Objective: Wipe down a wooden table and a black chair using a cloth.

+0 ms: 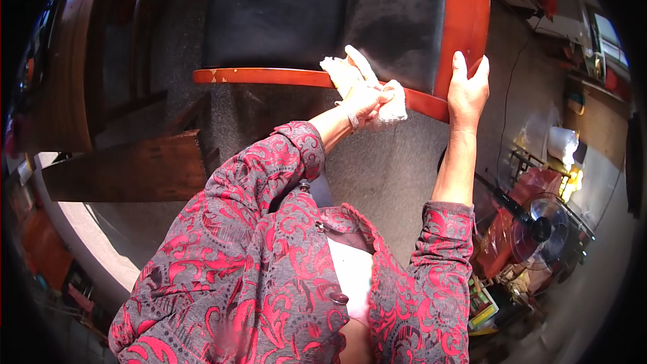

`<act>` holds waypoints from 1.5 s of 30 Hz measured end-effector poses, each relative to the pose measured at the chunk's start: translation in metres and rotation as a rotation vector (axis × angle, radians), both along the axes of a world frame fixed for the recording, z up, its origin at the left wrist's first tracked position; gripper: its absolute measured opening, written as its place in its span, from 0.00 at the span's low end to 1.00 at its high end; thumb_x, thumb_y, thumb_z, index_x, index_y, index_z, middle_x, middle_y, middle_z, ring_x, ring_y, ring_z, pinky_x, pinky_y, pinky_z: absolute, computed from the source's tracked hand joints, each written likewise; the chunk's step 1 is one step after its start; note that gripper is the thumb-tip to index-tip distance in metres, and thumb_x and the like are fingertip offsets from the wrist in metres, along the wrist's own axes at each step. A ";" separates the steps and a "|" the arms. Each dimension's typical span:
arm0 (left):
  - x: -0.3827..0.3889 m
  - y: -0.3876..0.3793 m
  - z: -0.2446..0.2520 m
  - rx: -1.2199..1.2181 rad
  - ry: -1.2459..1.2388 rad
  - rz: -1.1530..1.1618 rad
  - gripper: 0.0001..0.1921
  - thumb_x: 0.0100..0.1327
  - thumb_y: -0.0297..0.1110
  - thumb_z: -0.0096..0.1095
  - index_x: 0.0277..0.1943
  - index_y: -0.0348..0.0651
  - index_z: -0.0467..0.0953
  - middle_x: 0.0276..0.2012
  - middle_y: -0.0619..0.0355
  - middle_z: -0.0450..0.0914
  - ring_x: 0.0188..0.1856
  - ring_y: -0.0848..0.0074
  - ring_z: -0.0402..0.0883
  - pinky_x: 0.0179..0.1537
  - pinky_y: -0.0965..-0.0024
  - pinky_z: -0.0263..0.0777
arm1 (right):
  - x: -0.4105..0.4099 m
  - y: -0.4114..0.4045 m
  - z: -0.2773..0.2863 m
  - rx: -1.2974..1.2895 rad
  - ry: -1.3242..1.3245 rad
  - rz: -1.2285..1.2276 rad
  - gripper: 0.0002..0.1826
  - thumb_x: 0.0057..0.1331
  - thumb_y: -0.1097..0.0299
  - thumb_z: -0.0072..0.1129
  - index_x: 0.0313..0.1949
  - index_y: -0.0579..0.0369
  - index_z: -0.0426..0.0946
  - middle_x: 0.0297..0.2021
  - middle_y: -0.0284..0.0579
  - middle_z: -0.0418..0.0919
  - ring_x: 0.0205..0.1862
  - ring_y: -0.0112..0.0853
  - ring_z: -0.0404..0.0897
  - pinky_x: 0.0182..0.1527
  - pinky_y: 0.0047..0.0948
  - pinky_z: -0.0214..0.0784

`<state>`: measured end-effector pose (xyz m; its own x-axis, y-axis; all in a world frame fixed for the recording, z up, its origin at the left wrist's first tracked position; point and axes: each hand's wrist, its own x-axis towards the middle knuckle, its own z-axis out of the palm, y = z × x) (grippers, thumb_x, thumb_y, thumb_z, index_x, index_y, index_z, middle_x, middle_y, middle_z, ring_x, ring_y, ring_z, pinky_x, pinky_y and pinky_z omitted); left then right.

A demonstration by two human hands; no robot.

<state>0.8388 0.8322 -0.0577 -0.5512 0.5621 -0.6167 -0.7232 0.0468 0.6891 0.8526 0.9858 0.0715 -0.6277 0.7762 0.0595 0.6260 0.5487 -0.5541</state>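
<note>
A chair with black leather-like padding (pixel 278 15) and a glossy reddish wooden frame (pixel 467 10) stands before me. My left hand (pixel 363 101), with a band at the wrist, holds a crumpled off-white cloth (pixel 391 106). The cloth lies over the narrow wooden side rail (pixel 283 77), which has chipped finish near its left end. My right hand (pixel 467 93) grips the broad wooden frame near its lower corner, thumb and fingers apart; part of its grip is hidden.
Dark wooden furniture (pixel 126 169) stands at the left. On the right are an electric fan (pixel 541 230), a red plastic bag (pixel 538 187) and assorted items. A dark cable (pixel 510 76) runs down the right side. Grey speckled floor (pixel 384 172) shows below the chair.
</note>
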 end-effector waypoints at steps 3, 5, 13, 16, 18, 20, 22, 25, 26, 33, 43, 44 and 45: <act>-0.019 0.017 0.039 0.494 -0.263 0.261 0.06 0.61 0.29 0.66 0.39 0.39 0.77 0.32 0.65 0.78 0.30 0.89 0.73 0.30 0.87 0.65 | 0.010 0.010 0.009 -0.245 0.122 0.151 0.34 0.67 0.53 0.56 0.64 0.62 0.60 0.60 0.59 0.68 0.64 0.45 0.67 0.64 0.37 0.56; -0.032 0.029 0.073 0.463 0.055 0.297 0.06 0.62 0.29 0.65 0.41 0.40 0.78 0.32 0.65 0.78 0.32 0.83 0.75 0.34 0.79 0.71 | 0.013 0.012 0.000 -0.159 0.113 0.190 0.35 0.68 0.52 0.54 0.65 0.62 0.57 0.62 0.58 0.66 0.66 0.42 0.63 0.66 0.36 0.52; -0.031 0.042 -0.042 -0.498 0.878 0.261 0.10 0.63 0.38 0.55 0.43 0.46 0.77 0.34 0.51 0.75 0.38 0.61 0.75 0.43 0.59 0.67 | 0.009 0.003 0.005 -0.263 0.161 0.222 0.35 0.69 0.56 0.54 0.65 0.65 0.54 0.62 0.57 0.65 0.65 0.43 0.63 0.67 0.36 0.51; -0.036 0.049 -0.025 -0.598 0.929 0.111 0.14 0.64 0.39 0.52 0.50 0.46 0.73 0.36 0.49 0.74 0.39 0.61 0.76 0.44 0.57 0.69 | 0.010 0.005 0.007 -0.382 0.229 0.249 0.34 0.69 0.58 0.54 0.66 0.65 0.53 0.63 0.58 0.64 0.65 0.42 0.63 0.67 0.36 0.51; -0.046 0.046 0.066 -0.717 0.730 -0.333 0.15 0.65 0.38 0.50 0.53 0.45 0.70 0.38 0.49 0.74 0.42 0.60 0.76 0.43 0.57 0.71 | 0.012 0.010 0.006 -0.272 0.178 0.220 0.33 0.69 0.59 0.54 0.66 0.64 0.53 0.61 0.56 0.67 0.63 0.41 0.65 0.65 0.35 0.53; -0.023 0.060 0.029 -0.573 0.974 0.002 0.11 0.67 0.35 0.50 0.48 0.42 0.73 0.39 0.48 0.73 0.38 0.56 0.78 0.37 0.59 0.73 | 0.012 0.007 0.004 -0.256 0.181 0.254 0.33 0.69 0.59 0.54 0.66 0.63 0.53 0.59 0.55 0.69 0.61 0.40 0.67 0.64 0.35 0.56; -0.015 0.076 0.090 -0.125 0.679 0.286 0.09 0.65 0.37 0.56 0.39 0.40 0.73 0.32 0.46 0.77 0.33 0.55 0.79 0.34 0.57 0.70 | 0.011 0.002 0.010 -0.344 0.193 0.225 0.30 0.71 0.58 0.51 0.65 0.61 0.56 0.56 0.53 0.72 0.57 0.37 0.71 0.60 0.34 0.61; -0.009 0.096 0.087 -0.011 0.981 0.509 0.05 0.62 0.29 0.62 0.37 0.40 0.73 0.26 0.56 0.77 0.27 0.73 0.76 0.32 0.70 0.69 | 0.015 0.015 0.008 -0.548 0.285 0.195 0.26 0.74 0.53 0.42 0.63 0.60 0.62 0.54 0.48 0.73 0.54 0.33 0.73 0.59 0.32 0.62; -0.013 0.096 0.071 -0.020 0.999 0.543 0.05 0.62 0.28 0.63 0.36 0.40 0.73 0.26 0.57 0.76 0.27 0.74 0.75 0.31 0.71 0.68 | 0.016 0.015 0.007 -0.519 0.299 0.230 0.27 0.74 0.52 0.42 0.63 0.60 0.61 0.55 0.48 0.73 0.56 0.34 0.72 0.60 0.32 0.61; -0.028 0.027 -0.026 -1.032 0.880 -0.349 0.24 0.66 0.59 0.43 0.45 0.48 0.76 0.46 0.55 0.77 0.52 0.61 0.74 0.50 0.48 0.63 | 0.014 0.009 0.003 -0.451 0.306 0.253 0.33 0.72 0.48 0.44 0.65 0.63 0.58 0.59 0.52 0.69 0.61 0.38 0.68 0.64 0.34 0.56; -0.028 0.033 -0.026 -0.626 1.244 0.024 0.17 0.70 0.40 0.46 0.50 0.35 0.72 0.36 0.47 0.80 0.43 0.56 0.76 0.51 0.60 0.66 | 0.015 0.003 -0.002 -0.575 0.399 0.195 0.34 0.72 0.44 0.40 0.64 0.62 0.61 0.54 0.55 0.75 0.57 0.40 0.74 0.58 0.34 0.65; -0.031 0.031 -0.012 -0.205 0.794 0.171 0.17 0.71 0.43 0.46 0.50 0.38 0.72 0.36 0.52 0.79 0.37 0.64 0.78 0.42 0.66 0.70 | 0.018 0.004 -0.009 -0.595 0.422 0.184 0.32 0.72 0.47 0.42 0.63 0.63 0.63 0.53 0.58 0.76 0.56 0.42 0.75 0.56 0.34 0.66; -0.034 0.026 0.021 0.163 0.293 0.279 0.17 0.72 0.47 0.45 0.50 0.42 0.72 0.36 0.57 0.79 0.31 0.73 0.80 0.33 0.71 0.75 | 0.020 0.003 0.000 -0.635 0.408 0.179 0.29 0.71 0.55 0.48 0.63 0.64 0.61 0.51 0.60 0.76 0.54 0.46 0.76 0.55 0.35 0.67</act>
<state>0.8052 0.8585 -0.0369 -0.8344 0.4437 -0.3270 -0.4652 -0.2487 0.8496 0.8727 0.9887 0.0717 -0.7707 0.6277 -0.1099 0.2367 0.1219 -0.9639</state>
